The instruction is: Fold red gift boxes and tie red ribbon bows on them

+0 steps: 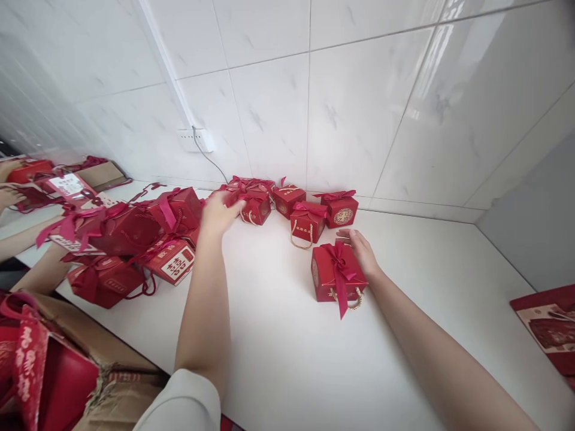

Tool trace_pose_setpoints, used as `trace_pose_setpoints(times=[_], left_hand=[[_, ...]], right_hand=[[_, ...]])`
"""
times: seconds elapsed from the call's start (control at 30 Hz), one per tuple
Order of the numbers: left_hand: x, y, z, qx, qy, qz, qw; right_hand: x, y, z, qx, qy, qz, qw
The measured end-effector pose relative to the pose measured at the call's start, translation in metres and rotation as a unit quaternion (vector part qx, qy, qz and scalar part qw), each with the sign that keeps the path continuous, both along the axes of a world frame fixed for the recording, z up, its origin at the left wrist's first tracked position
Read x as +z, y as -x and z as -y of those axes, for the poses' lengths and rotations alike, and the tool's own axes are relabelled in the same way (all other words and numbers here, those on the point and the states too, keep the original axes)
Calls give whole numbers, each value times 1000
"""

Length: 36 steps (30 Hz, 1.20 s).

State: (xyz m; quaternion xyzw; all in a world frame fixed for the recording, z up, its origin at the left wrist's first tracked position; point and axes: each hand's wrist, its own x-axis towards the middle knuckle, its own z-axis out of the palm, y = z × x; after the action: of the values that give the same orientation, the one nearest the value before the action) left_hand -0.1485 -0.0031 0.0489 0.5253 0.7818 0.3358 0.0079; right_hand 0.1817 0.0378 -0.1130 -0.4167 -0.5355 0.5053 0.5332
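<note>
While your right hand [362, 251] rests open against the bowed box [335, 275] on the table [278, 341], your left hand [219, 214], fingers unclenched, touches a small box [257, 209] in the row near the wall [359, 90].

The square red cardboard gift box [324, 280] wears a magenta ribbon bow and a gold cord handle; the small red emblem box [342, 209] shows a round gold motif; the flat red labelled box [177, 261] carries red characters on white; the glossy wall tiles [350, 102] are white, faintly grey-veined; the smooth tabletop [278, 335] plain white; the torn cardboard carton [121, 365] brown.
</note>
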Motion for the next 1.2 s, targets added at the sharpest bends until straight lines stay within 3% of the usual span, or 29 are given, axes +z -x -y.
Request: trace_pose_setpoints(times=[0.07, 0.1, 0.17, 0.23, 0.4, 0.5, 0.6, 0.67, 0.73, 0.8, 0.87, 0.93, 1.1, 1.2], left_hand=[[12, 21, 18, 184, -151, -58, 969], [14, 30, 27, 227, -199, -75, 950], [12, 48, 37, 239, -234, -83, 939], [4, 63, 37, 230, -219, -64, 946], [-19, 83, 9, 264, -174, -71, 946], [-19, 79, -3, 248, -161, -79, 952], [-4, 65, -2, 185, -184, -75, 962], [10, 47, 4, 94, -199, -72, 973], [22, 25, 10, -59, -154, -63, 984], [25, 0, 10, -276, -44, -62, 958], [14, -24, 3, -438, 54, -44, 896], [-10, -45, -14, -493, 94, -13, 865], [-88, -83, -53, -424, 37, -29, 904], [-108, -96, -58, -338, 0, -71, 938]], right_hand=[[0, 0, 0, -7, 3, 4, 1000], [-1, 0, 0, -9, 4, 5, 1000], [0, 0, 0, -11, 8, 4, 1000], [0, 1, 0, -13, 12, 4, 1000], [1, 3, 0, -10, 14, 2, 1000], [-1, 3, -1, -4, 17, -6, 1000], [-2, 3, -2, 0, 11, -7, 1000], [-3, 3, -2, 3, 5, -5, 1000], [-4, 3, -3, 5, 3, -7, 1000], [-6, 3, -4, 5, 1, -12, 1000], [-9, 2, -6, 10, -1, -22, 1000], [-11, 2, -7, 11, 4, -38, 999], [-8, 2, -8, -10, 12, -57, 998], [-4, 2, -5, -42, 1, -30, 999]])
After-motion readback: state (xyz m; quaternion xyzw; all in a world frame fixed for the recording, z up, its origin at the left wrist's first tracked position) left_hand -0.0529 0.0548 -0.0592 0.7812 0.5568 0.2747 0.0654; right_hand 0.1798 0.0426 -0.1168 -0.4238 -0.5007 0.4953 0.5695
